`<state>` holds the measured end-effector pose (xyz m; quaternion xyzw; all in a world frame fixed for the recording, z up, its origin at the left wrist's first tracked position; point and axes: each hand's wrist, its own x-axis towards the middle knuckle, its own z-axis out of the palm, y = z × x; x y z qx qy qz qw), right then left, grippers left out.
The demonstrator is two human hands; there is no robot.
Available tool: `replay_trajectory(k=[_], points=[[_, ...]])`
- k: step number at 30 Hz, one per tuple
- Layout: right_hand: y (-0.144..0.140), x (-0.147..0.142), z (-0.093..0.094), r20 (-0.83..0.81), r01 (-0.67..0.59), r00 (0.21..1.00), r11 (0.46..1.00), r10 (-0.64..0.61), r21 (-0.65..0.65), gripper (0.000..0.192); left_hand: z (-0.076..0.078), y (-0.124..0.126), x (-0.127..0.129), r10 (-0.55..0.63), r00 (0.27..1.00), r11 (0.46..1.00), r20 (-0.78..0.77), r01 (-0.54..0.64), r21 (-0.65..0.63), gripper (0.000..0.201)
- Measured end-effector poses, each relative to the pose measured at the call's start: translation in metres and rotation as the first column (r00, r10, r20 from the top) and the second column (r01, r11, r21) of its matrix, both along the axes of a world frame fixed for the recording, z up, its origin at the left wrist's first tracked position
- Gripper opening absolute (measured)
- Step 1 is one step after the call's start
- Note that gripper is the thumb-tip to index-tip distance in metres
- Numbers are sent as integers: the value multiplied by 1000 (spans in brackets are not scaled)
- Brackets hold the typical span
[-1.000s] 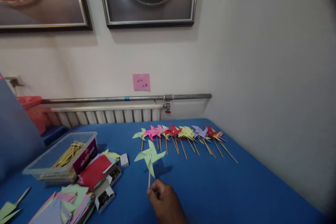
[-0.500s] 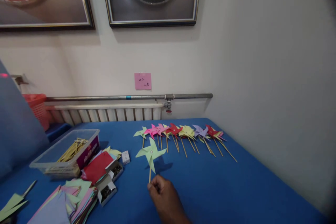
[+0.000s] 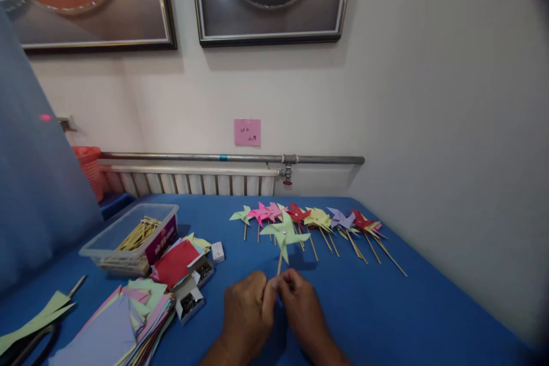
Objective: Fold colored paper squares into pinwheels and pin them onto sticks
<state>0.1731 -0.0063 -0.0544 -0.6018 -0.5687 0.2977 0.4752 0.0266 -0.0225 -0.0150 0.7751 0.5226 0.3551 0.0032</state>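
Observation:
A pale green paper pinwheel [image 3: 285, 233] with a silver pin at its centre stands upright on a thin wooden stick above the blue table. My left hand [image 3: 249, 311] and my right hand [image 3: 303, 307] are side by side, both closed on the lower stick. Their fingers hide the stick's bottom end. Beyond them, a row of finished pinwheels [image 3: 318, 218] in pink, red, yellow, purple and green lies on the tabletop, sticks pointing toward me.
At left, a clear plastic box [image 3: 107, 240] holds wooden sticks. Nearer are coloured paper sheets [image 3: 103, 326], red paper [image 3: 176, 262], open boxes of pins [image 3: 189, 302], a small white box [image 3: 218, 252] and dark-handled scissors [image 3: 47, 340] under green paper. A wall borders the right.
My left hand has come into view and closed on the stick beside my right hand. The green pinwheel is now closer to the row, and the view has turned slightly left.

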Motion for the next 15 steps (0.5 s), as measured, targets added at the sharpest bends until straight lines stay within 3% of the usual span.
replay_trajectory(k=[2, 5, 10, 15], points=[[3, 10, 11, 17, 17, 1000, 1000, -17, 14, 31, 4, 2, 2, 28, 993, 965, -117, -57, -256, 44], [3, 17, 18, 53, 31, 998, 999, -32, 17, 29, 13, -2, 9, -94, 958, 875, -269, -49, -481, 37], [5, 10, 23, 225, -15, 974, 998, 28, -59, 28, 20, -6, 14, -158, 934, 851, -320, -36, -524, 43], [53, -6, 50, 480, 33, 876, 987, 47, -157, 25, 19, -6, 12, -177, 943, 852, -282, 3, -524, 43]])
